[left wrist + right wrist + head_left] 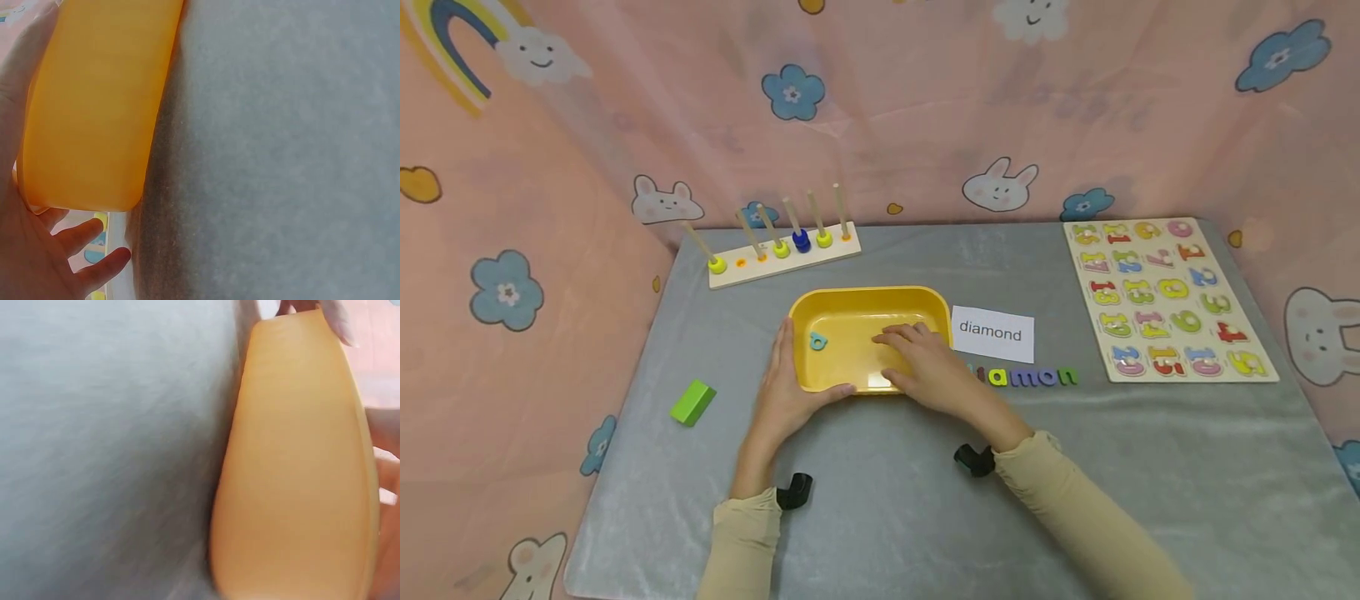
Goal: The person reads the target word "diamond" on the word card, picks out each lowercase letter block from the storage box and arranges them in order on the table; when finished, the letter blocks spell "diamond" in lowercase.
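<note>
A yellow tray (pixel 872 294) stands on the grey cloth, a small teal letter (pixel 817 342) lying near its left end. My left hand (pixel 790 392) holds the tray's near left corner, with the fingers along the left side and the thumb at the front rim. Inside the right half of the tray, my right hand (pixel 928 371) reaches over the near rim, fingers spread and slightly bent. Nothing shows between those fingers, though the hand hides what lies beneath it. The left wrist view shows the tray's outer wall (pixel 94 112) between thumb and fingers.
A card (pixel 992 333) reading "diamond" lies right of the tray, above a row of coloured letters (pixel 1022 377) partly covered by my right hand. A number puzzle board (pixel 1172 300) is farther right. A peg stacker (pixel 782 257) stands behind; a green block (pixel 693 403) lies left.
</note>
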The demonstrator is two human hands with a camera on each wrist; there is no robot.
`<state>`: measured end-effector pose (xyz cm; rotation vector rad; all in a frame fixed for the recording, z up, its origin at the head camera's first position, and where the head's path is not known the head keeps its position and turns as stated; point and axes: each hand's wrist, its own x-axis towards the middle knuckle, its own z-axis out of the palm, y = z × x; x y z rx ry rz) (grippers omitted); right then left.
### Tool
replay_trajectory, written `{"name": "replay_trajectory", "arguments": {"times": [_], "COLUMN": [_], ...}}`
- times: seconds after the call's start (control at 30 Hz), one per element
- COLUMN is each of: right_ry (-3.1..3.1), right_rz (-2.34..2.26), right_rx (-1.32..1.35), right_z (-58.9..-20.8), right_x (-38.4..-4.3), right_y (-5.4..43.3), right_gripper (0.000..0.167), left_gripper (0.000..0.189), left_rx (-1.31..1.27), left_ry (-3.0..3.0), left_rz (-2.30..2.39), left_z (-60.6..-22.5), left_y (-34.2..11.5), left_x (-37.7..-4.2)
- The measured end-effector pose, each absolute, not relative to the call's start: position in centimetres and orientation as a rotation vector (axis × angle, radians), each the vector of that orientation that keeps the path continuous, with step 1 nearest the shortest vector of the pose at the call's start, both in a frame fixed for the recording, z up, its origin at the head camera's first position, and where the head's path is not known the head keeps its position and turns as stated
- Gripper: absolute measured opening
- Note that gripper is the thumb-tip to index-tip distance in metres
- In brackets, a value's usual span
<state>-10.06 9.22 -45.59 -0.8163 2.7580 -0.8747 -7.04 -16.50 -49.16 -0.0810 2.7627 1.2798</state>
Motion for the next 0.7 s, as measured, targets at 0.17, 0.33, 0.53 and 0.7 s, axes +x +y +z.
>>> {"name": "replay_trajectory", "arguments": {"times": [0.17,0.33,0.53,0.7], "right_ry": [2.518,2.369,2.381,2.459], "right_rz": [-0.819,-0.890,-0.836,-0.718], "right_rx": [-0.867,-0.912,-0.916,-0.915], "right_z": [-46.2,-47.0,-47.7,-48.0], "right_x": [-11.7,-13.4,-14.4,-14.9], "right_y": [7.1,5.3,3.5,2.5], "right_gripper": [0.052,0.057,0.064,0.068], "left_gripper": [0.146,0.145,0.144,0.143], "left_rx": [-0.074,-0.055,-0.048,-0.055], "left_ry": [2.766,2.771,2.777,2.768], "left_rz": [1.268,1.279,1.252,1.248], "left_z": [-49.2,-49.2,-49.3,-49.2], "left_y": [-16.5,-16.6,-16.6,-16.6], "left_x": [-7.1,-7.1,-7.2,-7.2]}}
